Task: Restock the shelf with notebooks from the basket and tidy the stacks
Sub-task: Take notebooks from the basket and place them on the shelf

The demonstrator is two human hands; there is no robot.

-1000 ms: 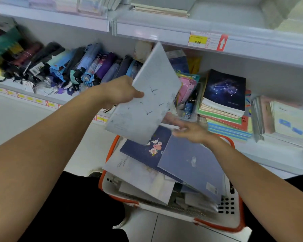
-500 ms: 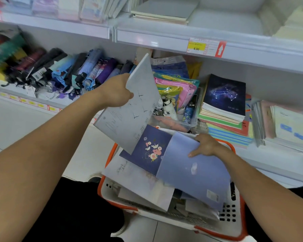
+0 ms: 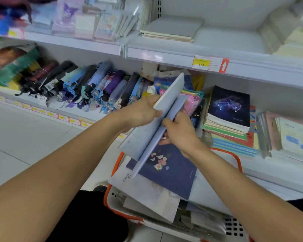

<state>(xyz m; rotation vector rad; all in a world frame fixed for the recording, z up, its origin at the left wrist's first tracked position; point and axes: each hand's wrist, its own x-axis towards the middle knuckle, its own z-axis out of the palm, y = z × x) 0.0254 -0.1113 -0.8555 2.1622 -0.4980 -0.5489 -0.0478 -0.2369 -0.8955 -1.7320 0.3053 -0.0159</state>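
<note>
Pale notebooks paired edge-on above the basket [image 3: 239, 165]
Left hand [image 3: 140, 113] grips grey notebook [image 3: 164, 109]; right hand [image 3: 180, 132] pinches lilac notebook [image 3: 154, 147] beside it, long axes pointing toward the shelf stack [image 3: 229, 119] past the basket

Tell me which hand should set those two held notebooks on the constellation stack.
Probably right: the right hand, gripping the periwinkle notebook, is nearer the constellation stack than the left hand, holding the grey notebook.

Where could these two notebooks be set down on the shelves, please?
Bare room lies on the upper shelf, between the grey notebook stack and the pale stacks at right. The lower shelf is crowded: umbrellas, the constellation notebook stack.
</note>
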